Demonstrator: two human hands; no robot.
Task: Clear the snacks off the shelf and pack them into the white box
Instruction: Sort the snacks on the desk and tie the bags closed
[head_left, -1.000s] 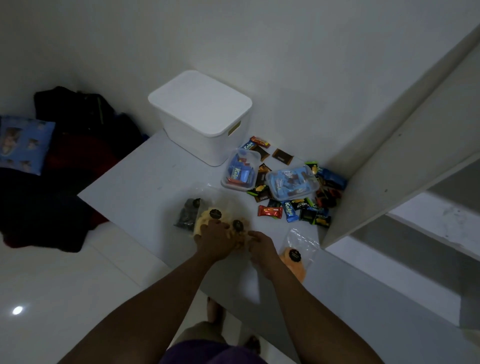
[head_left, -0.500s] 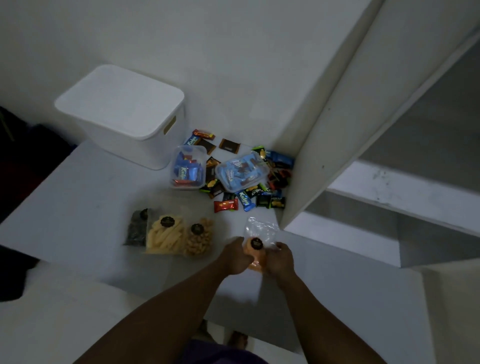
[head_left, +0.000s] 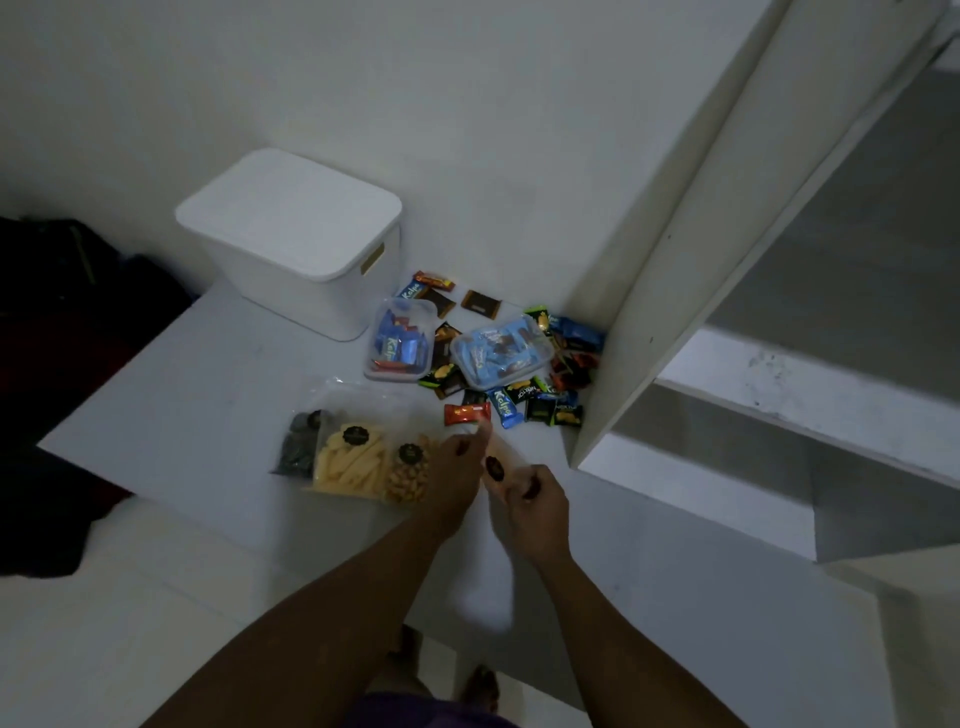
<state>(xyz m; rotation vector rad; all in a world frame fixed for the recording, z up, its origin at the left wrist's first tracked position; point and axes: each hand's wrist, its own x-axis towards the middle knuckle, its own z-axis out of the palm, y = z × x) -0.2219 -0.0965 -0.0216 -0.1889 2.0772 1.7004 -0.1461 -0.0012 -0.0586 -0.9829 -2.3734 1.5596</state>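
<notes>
A clear bag (head_left: 493, 460) of snacks, smeared by motion, sits between two hands above the shelf (head_left: 208, 395). The right hand (head_left: 537, 501) seems to pinch it; the left hand's (head_left: 457, 470) grip cannot be told. The white box (head_left: 291, 244) (lid on) stands well up-left, nearer the left hand, beyond three filled bags (head_left: 358, 460).

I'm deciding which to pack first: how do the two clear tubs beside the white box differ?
The left tub is squarer and holds dark blue and red bars; the right tub is wider and holds pale blue packets. The left tub stands next to the white box; the right tub sits nearer the upright panel. Both are clear plastic.
</notes>
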